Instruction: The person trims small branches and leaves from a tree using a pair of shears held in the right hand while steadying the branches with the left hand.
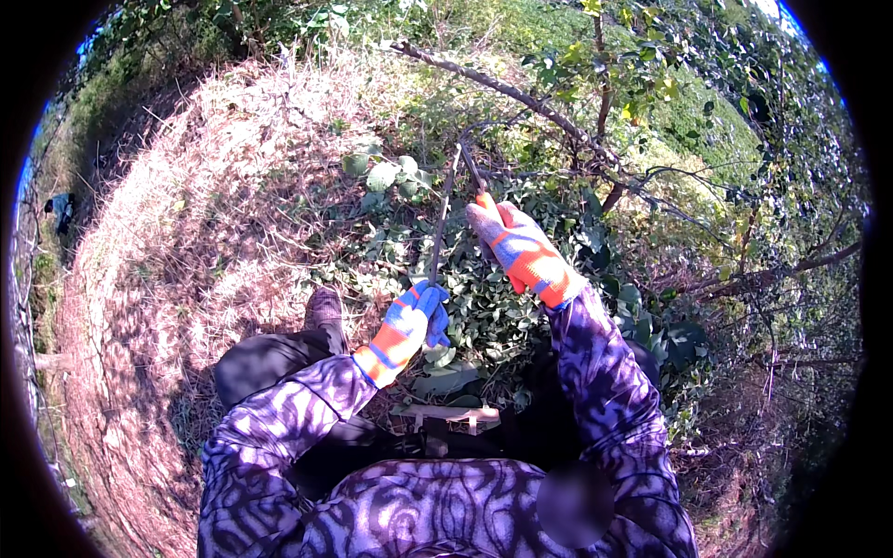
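My left hand, in a blue, orange and white knit glove, grips the lower end of a thin stick. The stick rises away from me, and its pale tip is close to the tool in my other hand. My right hand, in a matching glove, is closed around the orange handle of what looks like a sickle. Its dark shank points away from me, and the curved part blends with the twigs behind. Cut leafy stems lie heaped on the ground below both hands.
A bare branch slants across beyond my hands, joined by tangled twigs and shrubs on the right. Dry grass covers the ground at left. A broad-leaved plant grows ahead. My shoe and bent knee are near my left arm.
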Tool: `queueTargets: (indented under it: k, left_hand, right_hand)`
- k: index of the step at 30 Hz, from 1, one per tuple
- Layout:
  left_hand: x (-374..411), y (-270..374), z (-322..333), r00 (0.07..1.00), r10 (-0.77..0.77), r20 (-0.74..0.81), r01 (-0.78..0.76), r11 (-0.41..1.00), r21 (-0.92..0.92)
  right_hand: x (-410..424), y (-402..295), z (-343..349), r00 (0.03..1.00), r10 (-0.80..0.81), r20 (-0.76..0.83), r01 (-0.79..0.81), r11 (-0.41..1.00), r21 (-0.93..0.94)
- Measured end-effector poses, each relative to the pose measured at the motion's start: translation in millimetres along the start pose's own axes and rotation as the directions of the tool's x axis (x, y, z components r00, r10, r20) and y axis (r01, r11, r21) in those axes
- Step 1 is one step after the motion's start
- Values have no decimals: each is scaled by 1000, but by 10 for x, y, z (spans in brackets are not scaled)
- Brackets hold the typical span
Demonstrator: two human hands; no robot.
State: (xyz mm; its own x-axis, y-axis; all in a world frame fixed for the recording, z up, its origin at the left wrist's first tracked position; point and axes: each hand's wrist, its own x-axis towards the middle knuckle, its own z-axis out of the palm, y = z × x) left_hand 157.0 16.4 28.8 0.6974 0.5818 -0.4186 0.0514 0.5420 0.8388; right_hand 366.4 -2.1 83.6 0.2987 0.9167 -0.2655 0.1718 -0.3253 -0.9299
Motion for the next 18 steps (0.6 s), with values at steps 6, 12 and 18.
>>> queueTargets:
  k: [6,12,18]
  left_hand:
    - [3,-14,24,1000,-26,-12,26,1000,5]
    - [15,-19,2,999,-47,-14,47,999,-4]
    - [-1,-10,30,998,-59,0,59,998,-16]
  right_hand:
    - [-152,-247,-90,998,67,-20,-69,988,-137]
    - [-64,-128,-120,994,-60,-88,32,956,-292]
    - [-4,-41,-86,986,-92,-139,45,950,-308]
